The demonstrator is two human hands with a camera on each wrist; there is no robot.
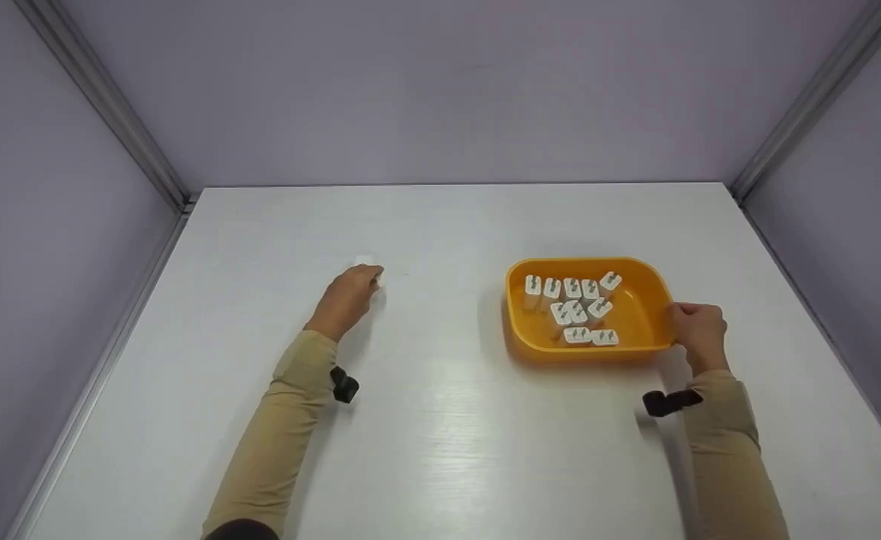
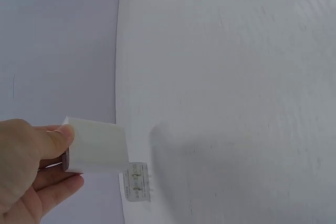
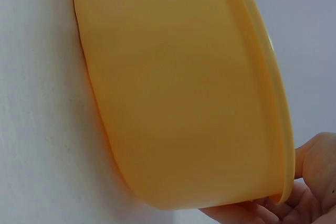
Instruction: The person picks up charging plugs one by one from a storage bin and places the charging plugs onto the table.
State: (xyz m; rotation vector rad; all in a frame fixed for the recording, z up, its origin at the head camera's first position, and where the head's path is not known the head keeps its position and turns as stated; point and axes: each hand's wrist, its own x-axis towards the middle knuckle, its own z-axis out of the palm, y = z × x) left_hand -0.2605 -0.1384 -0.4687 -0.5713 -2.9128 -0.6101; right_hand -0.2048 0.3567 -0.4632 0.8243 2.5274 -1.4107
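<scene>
My left hand (image 1: 347, 298) pinches a smooth white block (image 2: 98, 145) between thumb and fingers, above the left half of the table. Just beyond the block, in the left wrist view, is a small white plug adapter (image 2: 136, 183) with two metal prongs and printed text; whether the two touch, I cannot tell. On the right, my right hand (image 1: 702, 330) grips the rim at the right end of an orange tub (image 1: 639, 311). Inside, toward its left and middle, several white plug adapters (image 1: 572, 288) stand with their pronged faces up. The right wrist view shows the tub's outer wall and fingers beneath its rim.
The white table (image 1: 440, 420) has a purple-grey back wall (image 1: 440, 90) and side walls. Grey metal posts stand in the back corners. A black camera (image 1: 345, 385) is strapped to the left wrist and another (image 1: 669, 403) to the right.
</scene>
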